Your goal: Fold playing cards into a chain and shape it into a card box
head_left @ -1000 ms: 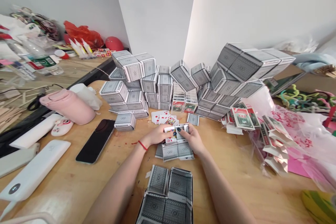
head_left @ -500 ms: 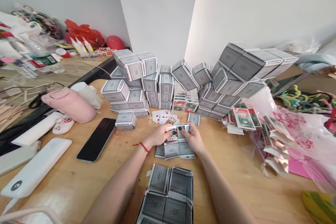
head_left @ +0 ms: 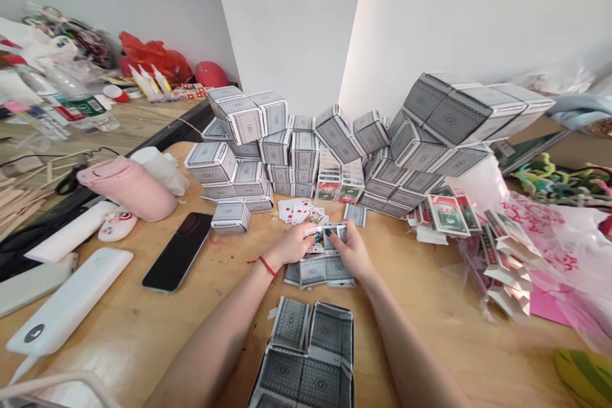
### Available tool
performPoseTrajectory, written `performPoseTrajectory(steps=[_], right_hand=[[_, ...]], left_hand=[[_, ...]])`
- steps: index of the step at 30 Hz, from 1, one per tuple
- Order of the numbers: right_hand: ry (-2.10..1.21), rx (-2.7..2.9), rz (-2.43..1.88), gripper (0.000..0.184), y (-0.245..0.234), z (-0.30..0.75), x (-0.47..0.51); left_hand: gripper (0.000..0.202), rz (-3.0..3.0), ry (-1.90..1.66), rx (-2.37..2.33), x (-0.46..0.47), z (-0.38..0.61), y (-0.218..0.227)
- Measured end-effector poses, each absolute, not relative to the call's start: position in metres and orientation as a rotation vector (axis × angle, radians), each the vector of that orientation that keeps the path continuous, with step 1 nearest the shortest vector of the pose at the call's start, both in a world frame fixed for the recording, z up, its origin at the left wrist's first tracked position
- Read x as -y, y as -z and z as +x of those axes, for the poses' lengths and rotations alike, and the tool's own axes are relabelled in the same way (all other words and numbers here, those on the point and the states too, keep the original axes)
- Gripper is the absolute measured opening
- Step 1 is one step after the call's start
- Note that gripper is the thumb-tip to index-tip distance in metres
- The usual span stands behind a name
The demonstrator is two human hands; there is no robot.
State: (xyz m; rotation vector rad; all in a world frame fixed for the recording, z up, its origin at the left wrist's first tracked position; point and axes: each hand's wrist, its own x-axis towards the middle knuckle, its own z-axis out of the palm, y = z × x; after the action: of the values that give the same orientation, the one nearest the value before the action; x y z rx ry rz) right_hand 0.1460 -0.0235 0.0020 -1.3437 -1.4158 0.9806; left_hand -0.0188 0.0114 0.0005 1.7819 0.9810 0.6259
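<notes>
Both my hands meet over the middle of the table, holding playing cards [head_left: 317, 243] between them. My left hand [head_left: 292, 245] pinches a card that shows its picture face. In my right hand [head_left: 354, 250] is the patterned-back side, with the thumb lying across it. Just below them lie folded patterned cards [head_left: 315, 272]. Beyond my fingers, loose cards [head_left: 297, 210] lie face up, showing red diamonds. Closer to me stands a block of boxes folded from cards [head_left: 306, 373].
Stacked card boxes [head_left: 239, 178] rise at the back left, and more stacked card boxes [head_left: 430, 153] at the back right. Card packs [head_left: 445, 213] lie on the right. On the left are a black phone [head_left: 179, 254], a pink tumbler [head_left: 129, 188] and a white power bank [head_left: 71, 303].
The view has shifted slightly. My hands stay in nearly the same place with the cards still between them.
</notes>
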Motion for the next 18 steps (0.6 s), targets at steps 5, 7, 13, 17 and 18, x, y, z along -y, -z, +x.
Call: performPoseTrajectory(steps=[5,7,13,17,18], right_hand=[[-0.971,1.426,-1.319,0.018,-0.004,0.146,0.024],[-0.984,1.424,-1.319,0.019,-0.005,0.146,0.024],[-1.087,1.317,-1.214,0.021,-0.008,0.141,0.025],[-1.169,1.199,-1.195,0.024,-0.012,0.140,0.025],[-1.194,1.175,-1.191,0.026,-0.012,0.142,0.025]], left_hand=[[0.015,1.709,-0.628,-0.974,-0.010,-0.017,-0.005],[0.013,1.677,-0.634,-0.969,-0.009,-0.017,-0.007],[0.014,1.489,-0.672,-0.871,-0.008,-0.019,-0.012],[0.016,1.442,-0.679,-0.889,-0.007,-0.020,-0.015],[0.016,1.441,-0.694,-0.901,-0.007,-0.020,-0.015]])
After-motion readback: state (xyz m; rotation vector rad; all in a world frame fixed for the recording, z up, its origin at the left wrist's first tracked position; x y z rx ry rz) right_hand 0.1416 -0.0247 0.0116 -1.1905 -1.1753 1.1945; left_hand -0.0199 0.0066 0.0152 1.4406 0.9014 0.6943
